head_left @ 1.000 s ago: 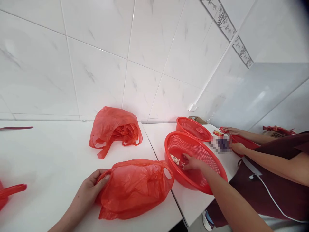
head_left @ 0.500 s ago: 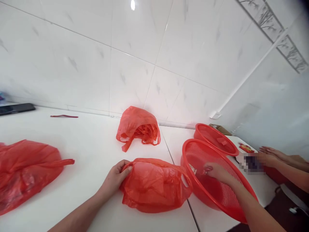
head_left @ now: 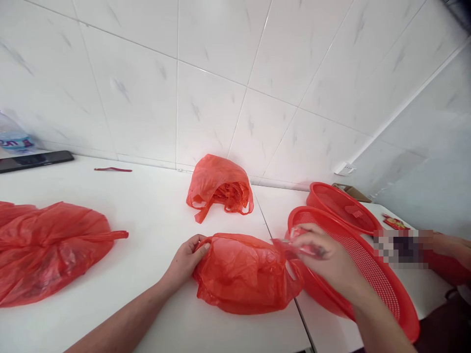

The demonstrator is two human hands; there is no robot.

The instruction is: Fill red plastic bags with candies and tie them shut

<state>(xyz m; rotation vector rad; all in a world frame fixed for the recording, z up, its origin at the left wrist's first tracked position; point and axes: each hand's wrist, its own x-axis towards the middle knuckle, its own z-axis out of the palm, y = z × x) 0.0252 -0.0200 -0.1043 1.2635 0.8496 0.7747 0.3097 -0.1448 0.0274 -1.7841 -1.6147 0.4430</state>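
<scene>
A red plastic bag (head_left: 243,274) lies open-mouthed on the table in front of me. At its left rim, my left hand (head_left: 189,260) pinches the edge between thumb and fingers. My right hand (head_left: 324,252) is above the bag's right end and the near rim of the big red basket (head_left: 382,294). Its fingers are closed on small shiny packets (head_left: 289,245) with clear and red wrapping, blurred by motion; their contents cannot be made out. Behind the open bag sits a crumpled red bag (head_left: 221,184) with more red plastic inside it.
A full red bag, tied (head_left: 55,250), lies at the left. Along the wall are a black phone (head_left: 40,161), a plastic bottle (head_left: 14,137) and a thin red strip (head_left: 112,169). A second red basket (head_left: 342,206) stands at the right, near another person's arm (head_left: 452,247).
My right hand has come up out of the big basket and moved left to the open bag, carrying packets. My left hand keeps its hold. The view has shifted slightly.
</scene>
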